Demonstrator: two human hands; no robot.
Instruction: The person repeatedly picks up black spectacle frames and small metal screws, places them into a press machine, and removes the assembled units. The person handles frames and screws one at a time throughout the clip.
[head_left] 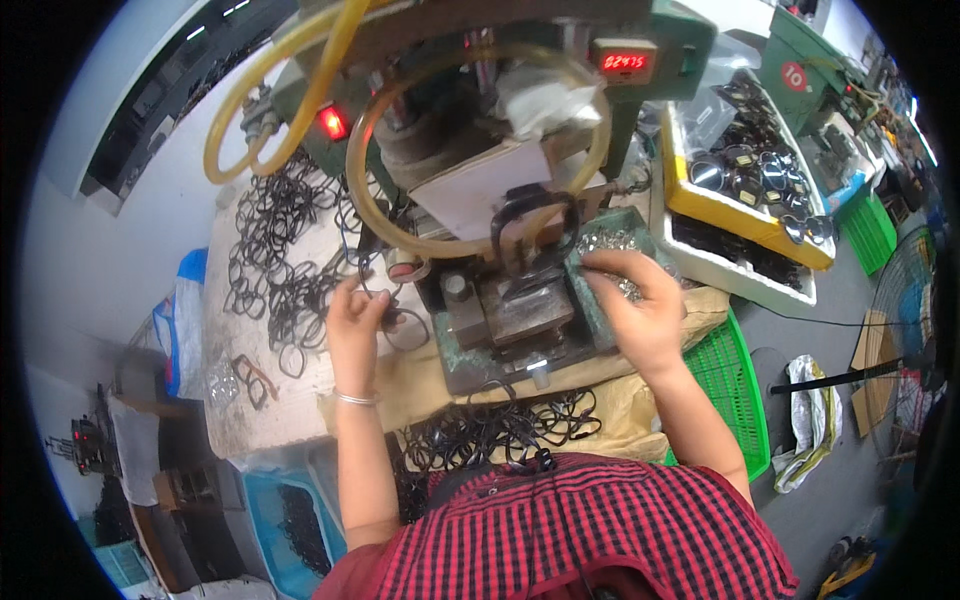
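My left hand (355,325) pinches a black eyeglass frame (410,330) by its rim, left of the green press machine (650,70). At the right of the press base my right hand (645,310) has thumb and index finger drawn together beside a heap of small shiny metal parts (610,240). Whatever lies between those fingertips is too small to make out. Between my hands sits a metal block fixture (525,312) on the press base. A black ring-shaped guard or handle (507,232) stands just above it, slightly blurred.
Many black frames (290,205) lie on the table at left, with more (500,425) before me. A yellow tube (360,200) loops in front of the press. Sunglasses fill a yellow-edged foam box (745,232) at right. Below are a green basket (730,390) and blue bin (265,520).
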